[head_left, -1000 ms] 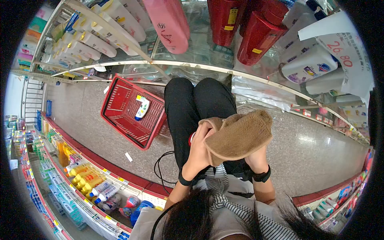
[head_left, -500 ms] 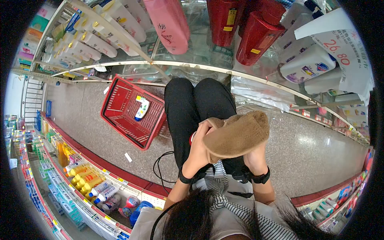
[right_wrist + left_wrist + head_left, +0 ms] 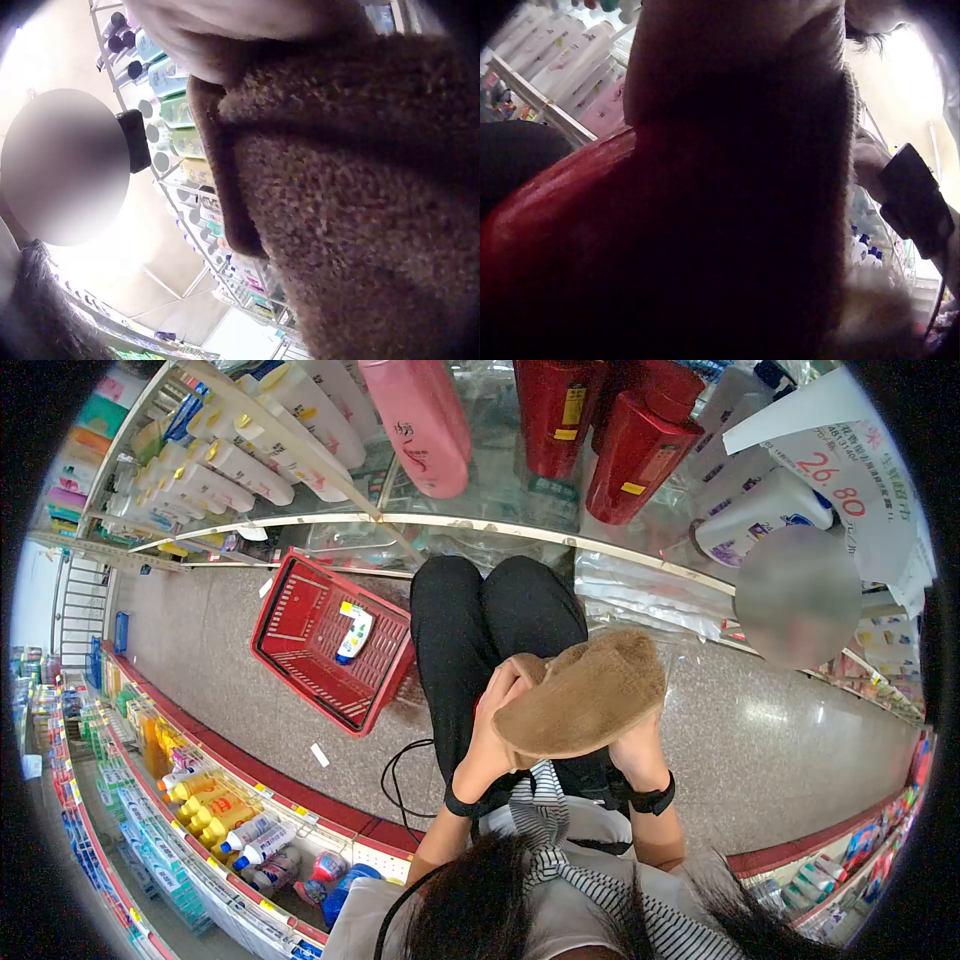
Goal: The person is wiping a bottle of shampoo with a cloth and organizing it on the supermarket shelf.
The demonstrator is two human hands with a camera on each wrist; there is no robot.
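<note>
A brown fuzzy cloth piece (image 3: 580,700), folded over and rounded at its near edge, is held above the lap in the head view. My left hand (image 3: 488,730) grips its left side with curled fingers. From the right and below, my right hand (image 3: 640,750) holds it, its fingers mostly hidden by the cloth. In the left wrist view a shiny red surface (image 3: 562,187) lies close to my left hand (image 3: 735,45). The right wrist view has the cloth (image 3: 360,195) filling the right side, against my right hand (image 3: 247,30).
A red basket (image 3: 385,685) with a white bottle (image 3: 354,634) inside stands on the floor to the left. Shelves with a pink bottle (image 3: 425,430) and red bottles (image 3: 640,455) are ahead. A lower shelf edge (image 3: 300,790) runs at left; a black cord (image 3: 392,780) hangs nearby.
The cloth and both hands have shifted slightly left. The cloth's right part has tilted and bunched up more. A round blurred patch now covers part of the shelf at right.
</note>
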